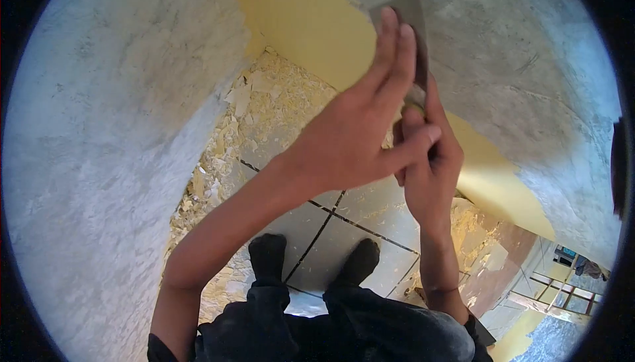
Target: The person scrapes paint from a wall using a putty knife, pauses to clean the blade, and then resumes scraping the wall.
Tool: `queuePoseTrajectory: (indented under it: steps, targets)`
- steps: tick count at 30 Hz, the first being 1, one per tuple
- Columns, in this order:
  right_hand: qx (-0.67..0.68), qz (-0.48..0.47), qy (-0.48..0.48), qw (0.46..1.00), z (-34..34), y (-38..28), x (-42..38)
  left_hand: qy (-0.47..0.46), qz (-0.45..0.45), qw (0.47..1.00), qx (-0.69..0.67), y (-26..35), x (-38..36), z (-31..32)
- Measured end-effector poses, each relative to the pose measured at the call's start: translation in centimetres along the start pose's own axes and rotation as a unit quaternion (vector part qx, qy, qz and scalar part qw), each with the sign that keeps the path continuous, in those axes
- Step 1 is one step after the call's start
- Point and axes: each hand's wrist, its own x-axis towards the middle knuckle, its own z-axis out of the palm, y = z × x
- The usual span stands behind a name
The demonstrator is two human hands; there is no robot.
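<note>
A broad-bladed paint scraper (415, 18) lies with its blade against the wall, at the border between yellow paint (304, 21) and bare grey plaster (489, 51). My right hand (430, 183) is closed around its handle, which is mostly hidden by the fingers. My left hand (344, 130) reaches across from the left, its fingers stretched out and lying on the blade. The left thumb crosses over near the right hand's fingers.
Yellow paint flakes (284, 74) litter the tiled floor (370, 206) along the corner and left wall (112, 130). My feet (268, 253) stand on the tiles below. A window-like frame (559, 292) and hanging dark cloth (591, 268) show at the lower right.
</note>
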Motion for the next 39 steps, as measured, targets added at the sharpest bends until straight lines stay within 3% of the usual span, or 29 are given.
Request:
queuePoseTrajectory:
  steps: [3,6,10,11,14,16,21,24,27,30,32,35,39]
  targets:
    - [0.042,0.010,0.002,0.999,0.6,0.4,1.1,-0.015,-0.021,0.999,-0.029,0.2,-0.1,0.5]
    - [0.020,-0.009,-0.018,1.000,1.3,0.1,1.9,0.036,-0.042,0.998,-0.042,-0.8,0.1,0.6]
    - [0.016,-0.050,-0.003,0.999,-0.1,0.9,-0.2,-0.013,-0.006,1.000,-0.006,0.1,0.1,-0.1]
    - [0.036,0.010,0.008,0.999,0.0,0.6,0.3,-0.029,-0.008,1.000,-0.011,0.3,-0.1,0.1]
    - [-0.002,0.039,-0.021,0.999,0.9,-0.1,2.0,0.031,-0.022,0.999,-0.015,-1.1,0.1,0.7]
    - [0.004,0.043,-0.033,0.999,0.6,-0.5,1.2,0.008,-0.015,1.000,-0.019,-0.7,0.0,0.2]
    - [0.011,-0.101,0.021,0.995,1.3,1.7,1.7,-0.022,-0.003,1.000,0.005,-0.4,0.0,0.2]
    - [-0.022,-0.021,-0.027,0.999,1.3,0.0,1.9,0.032,-0.028,0.999,-0.034,-1.1,0.1,0.3]
    - [0.010,0.000,-0.003,1.000,0.2,0.0,-0.2,-0.027,0.003,1.000,-0.009,-0.5,0.1,-0.4]
    - [0.008,-0.053,0.009,0.999,1.2,0.8,1.6,-0.017,-0.010,0.999,-0.025,-0.5,-0.2,0.5]
    - [-0.016,-0.018,-0.019,1.000,1.0,0.1,1.9,0.031,-0.036,0.997,-0.054,-1.3,0.0,0.5]
    - [-0.023,-0.021,-0.006,1.000,0.5,0.1,0.2,-0.042,-0.007,0.999,-0.019,-0.3,-0.1,-0.4]
    - [-0.025,-0.015,0.003,1.000,0.7,0.8,0.7,-0.025,-0.018,0.999,-0.016,-0.6,-0.5,0.5]
